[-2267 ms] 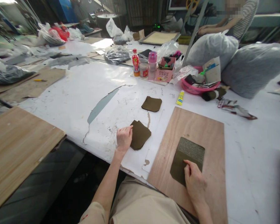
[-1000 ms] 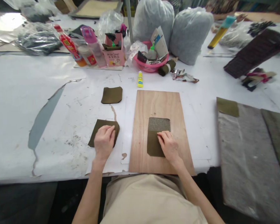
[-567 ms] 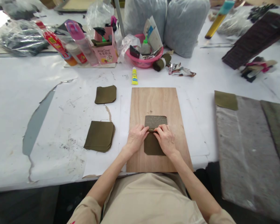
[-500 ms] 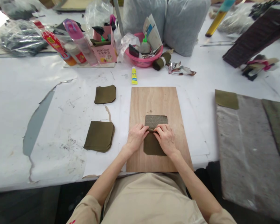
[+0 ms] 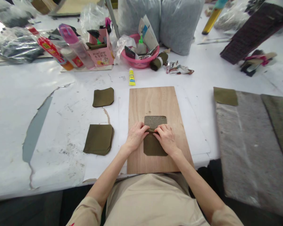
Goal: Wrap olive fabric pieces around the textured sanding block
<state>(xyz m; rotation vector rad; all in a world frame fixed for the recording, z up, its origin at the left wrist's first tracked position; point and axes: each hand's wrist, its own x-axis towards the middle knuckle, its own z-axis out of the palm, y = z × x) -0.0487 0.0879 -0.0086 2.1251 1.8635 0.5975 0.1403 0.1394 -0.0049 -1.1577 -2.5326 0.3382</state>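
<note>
An olive-green fabric piece [image 5: 155, 147] lies on the wooden board [image 5: 153, 100] in front of me. Its upper part shows a greyish, rougher face [image 5: 155, 121], and a raised fold crosses between the two parts. My left hand [image 5: 136, 135] pinches the left end of that fold between thumb and fingers. On the right end, my right hand [image 5: 166, 138] pinches in the same way. Both hands rest low over the board, fingertips a short gap apart. To the left are a larger stack of olive fabric pieces [image 5: 98, 138] and a smaller stack [image 5: 103, 97].
A yellow glue tube [image 5: 131, 78] lies beyond the board. Behind it stand a pink basket [image 5: 141, 64], a pink box [image 5: 102, 58], bottles [image 5: 49, 45] and large grey bags [image 5: 179, 28]. A grey sheet [image 5: 245, 141] with an olive piece on its corner overhangs the right edge.
The view has shifted slightly, so most table items sit a little further left. Both hands keep their pinch on the fabric fold, with hardly any movement.
</note>
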